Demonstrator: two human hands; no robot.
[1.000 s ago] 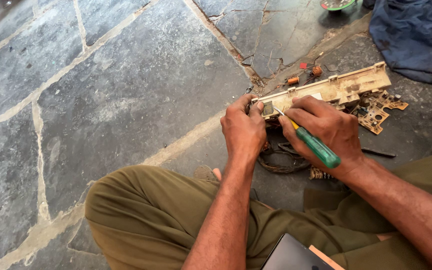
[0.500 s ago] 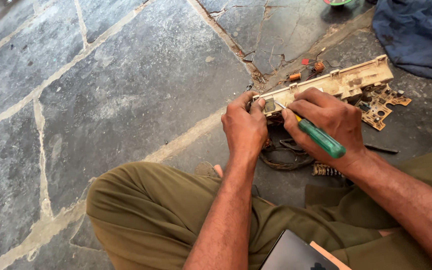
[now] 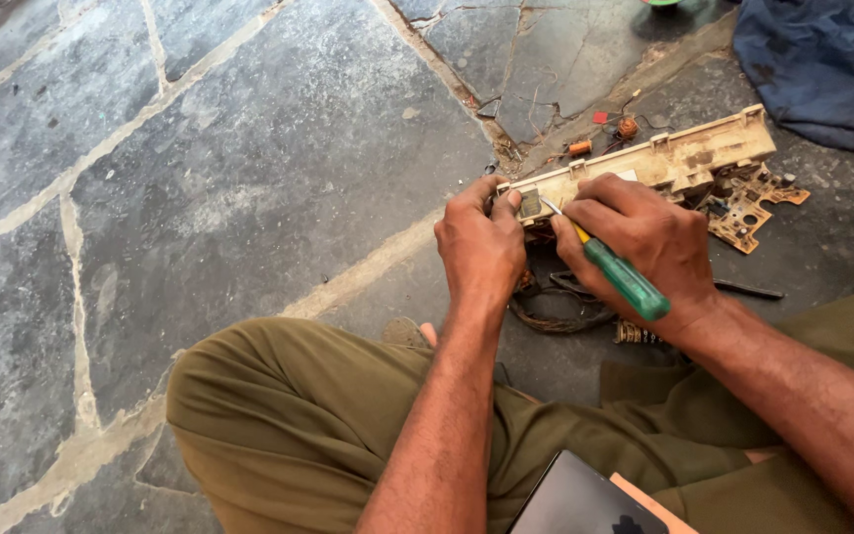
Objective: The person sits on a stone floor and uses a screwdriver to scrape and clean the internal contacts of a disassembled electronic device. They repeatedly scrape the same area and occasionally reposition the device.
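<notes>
I'm sitting on the stone floor, knees up in olive trousers, working on a long cream plastic housing that lies on the floor just ahead of me, tilted, its near end in my grip. My left hand is curled tight round that near end, thumb and fingers pinching it steady. My right hand is closed round a green-handled screwdriver, shaft pointing up-left, tip resting on the housing just beside my left thumb, at what looks like a small metal piece on the end; too small to tell if it's a screw or a clip. Progress, as I judge it: teardown looks well along. A tan circuit board with cut-outs lies out by the housing's far side, touching it, and small loose parts, an orange coil and a little orange cylinder, sit on the floor just behind the housing. A tangle of dark wires lies under my hands, with a small ribbed part near my right wrist. So the guts seem mostly out; what's left looks like this end fitting, not yet freed. Blue cloth lies well apart at top right, dark tablet on my lap
</notes>
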